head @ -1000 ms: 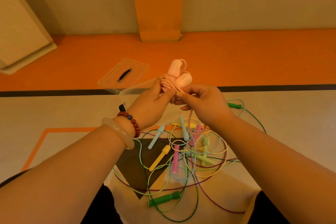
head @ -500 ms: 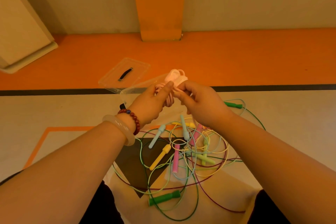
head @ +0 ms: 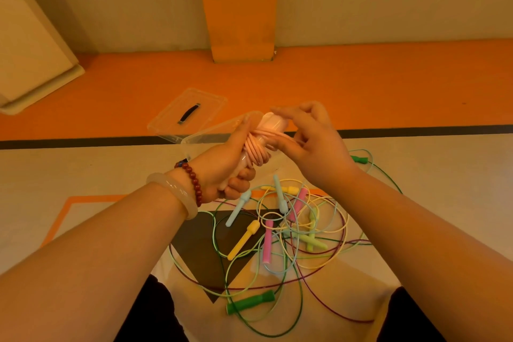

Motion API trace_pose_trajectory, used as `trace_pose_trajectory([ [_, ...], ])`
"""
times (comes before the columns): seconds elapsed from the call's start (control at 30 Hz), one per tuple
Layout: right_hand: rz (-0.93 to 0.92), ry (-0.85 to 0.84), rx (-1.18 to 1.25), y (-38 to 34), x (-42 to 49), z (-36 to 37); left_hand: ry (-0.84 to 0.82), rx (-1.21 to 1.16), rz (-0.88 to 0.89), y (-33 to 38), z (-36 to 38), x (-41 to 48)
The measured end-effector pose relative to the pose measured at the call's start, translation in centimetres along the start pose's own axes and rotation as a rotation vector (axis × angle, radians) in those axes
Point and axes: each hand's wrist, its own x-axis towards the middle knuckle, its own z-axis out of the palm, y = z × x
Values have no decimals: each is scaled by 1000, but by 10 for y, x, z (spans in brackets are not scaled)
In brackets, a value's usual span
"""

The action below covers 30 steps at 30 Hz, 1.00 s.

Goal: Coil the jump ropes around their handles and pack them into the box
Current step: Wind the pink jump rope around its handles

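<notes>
A cream floor fills the near ground. At its far edge a black stripe divides it from a wide orange floor band, which runs back to the wall. A square orange pillar rises from the middle of that band's far edge.

A clear plastic box sits at the far edge of the cream floor, across the stripe, mostly hidden behind the hands. Its clear flat lid with a black handle lies on the orange band just beyond the box, to its left.

Nearer, in the middle of the cream floor and partly on a dark triangle marking, lies a loose tangle of thin coloured jump ropes. In it are a dark green handle at the near side, a yellow handle, a pink handle and a light blue handle.

Above the tangle and in front of the box, the left hand clenches the lower end of a pale pink jump rope, whose cord is wound in coils around its paired handles. The right hand pinches the cord at the right side of the coil, with its forefinger lying over the handle tops.

The left wrist wears a pale translucent bangle and a red bead bracelet.
</notes>
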Motion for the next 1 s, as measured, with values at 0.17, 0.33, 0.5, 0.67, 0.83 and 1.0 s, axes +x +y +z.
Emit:
trace_pose_trajectory([
  [0.17, 126, -57, 92, 3, 0, 1, -96, -27, -21, -4, -3, -1],
  [0.33, 226, -147, 302, 3, 0, 1, 1, 102, 139, -1, 9, -7],
  [0.5, 298, -64, 273, 4, 4, 6, 447, 556, 345, 0, 13, -4],
  [0.67, 269, -70, 122, 3, 6, 3, 316, 332, 351, -9, 30, -8],
  [0.83, 190, -184, -58, 0, 7, -11, 322, 442, 432, -10, 28, -8],
  [1.0, 113, -142, -57, -1, 5, -13, 209, 469, 383, -10, 23, -10],
])
